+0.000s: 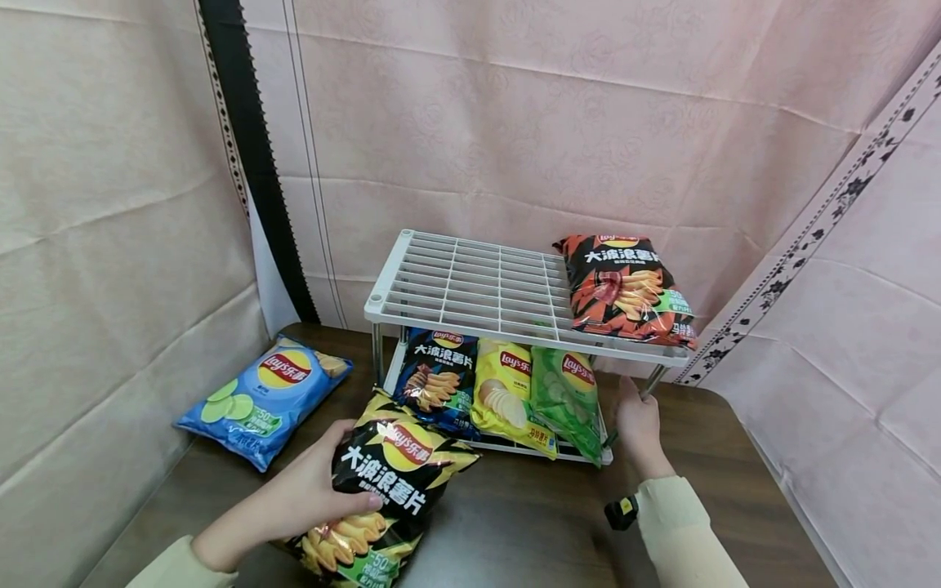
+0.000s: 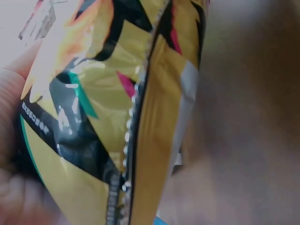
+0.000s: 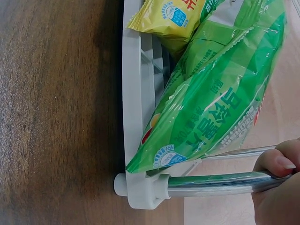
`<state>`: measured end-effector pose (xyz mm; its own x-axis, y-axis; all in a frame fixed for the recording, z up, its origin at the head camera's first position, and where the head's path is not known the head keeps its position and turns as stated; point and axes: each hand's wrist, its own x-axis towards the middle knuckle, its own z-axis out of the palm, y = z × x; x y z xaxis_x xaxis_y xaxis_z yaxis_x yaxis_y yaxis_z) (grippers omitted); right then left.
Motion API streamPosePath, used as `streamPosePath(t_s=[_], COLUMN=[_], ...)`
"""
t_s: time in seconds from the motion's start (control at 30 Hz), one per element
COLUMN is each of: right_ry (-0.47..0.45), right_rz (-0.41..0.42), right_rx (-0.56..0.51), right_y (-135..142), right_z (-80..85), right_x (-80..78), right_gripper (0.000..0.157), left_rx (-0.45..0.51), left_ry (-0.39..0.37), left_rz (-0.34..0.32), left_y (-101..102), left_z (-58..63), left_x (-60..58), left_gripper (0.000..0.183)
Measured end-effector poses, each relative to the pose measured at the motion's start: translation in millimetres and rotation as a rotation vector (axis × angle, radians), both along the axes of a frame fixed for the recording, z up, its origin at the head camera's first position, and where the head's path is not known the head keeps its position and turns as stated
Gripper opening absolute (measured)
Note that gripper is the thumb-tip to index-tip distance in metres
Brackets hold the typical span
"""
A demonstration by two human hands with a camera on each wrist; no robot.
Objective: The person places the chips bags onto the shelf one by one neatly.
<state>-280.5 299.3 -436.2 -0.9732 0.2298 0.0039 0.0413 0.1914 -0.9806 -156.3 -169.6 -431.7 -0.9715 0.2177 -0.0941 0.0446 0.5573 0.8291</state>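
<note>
My left hand (image 1: 312,486) holds a black and gold bag of potato chips (image 1: 393,490) in front of the rack, its thumb across the front of the bag. In the left wrist view the bag's (image 2: 108,108) sealed side edge fills the middle. My right hand (image 1: 638,426) grips a chrome leg (image 3: 215,183) at the right end of a white two-tier rack (image 1: 470,286). Leaning on the lower shelf are a dark blue chip bag (image 1: 437,380), a yellow one (image 1: 507,400) and a green one (image 1: 569,400). A red and black chip bag (image 1: 625,290) lies on the upper shelf's right end.
A light blue chip bag (image 1: 268,396) lies on the brown wooden table (image 1: 507,531), left of the rack. Pale pink cloth (image 1: 515,122) hangs behind and along both sides. A black strap piece (image 1: 622,513) shows at my right wrist.
</note>
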Motion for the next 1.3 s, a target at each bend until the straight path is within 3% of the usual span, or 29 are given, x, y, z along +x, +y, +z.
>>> streamPosePath(t_s=[0.23,0.47,0.63,0.93,1.13,1.3], right_ry=[-0.014,-0.016,-0.025,-0.024,-0.006,-0.015], right_rz=[-0.004,-0.002,-0.007,-0.005,0.019,0.008], right_rx=[-0.002,-0.024,-0.016,-0.014,-0.037,-0.040], right_y=[-0.6,-0.1,0.7,-0.4,-0.7,-0.3], right_z=[2.1,2.4,2.3,-0.3,-0.7,2.5], right_x=[1.4,3.3,3.9,3.0,2.3,2.7], right_gripper=[0.058,0.057,0.057,0.059,0.057,0.056], left_rx=[0.056,0.149,0.265,0.524,0.605,0.675], left_ry=[0.026,0.080,0.139,0.191,0.254,0.248], left_rz=[-0.027,0.000,0.022,0.049,0.056,0.098], left_y=[10.8,24.6,32.4,59.9,75.1,88.2], left_z=[31.0,64.8,87.2,129.1,150.6,170.5], left_x=[2.9,6.9,2.8,-13.8,-29.5,-47.5], left_gripper=[0.098,0.094,0.090,0.083,0.085,0.093])
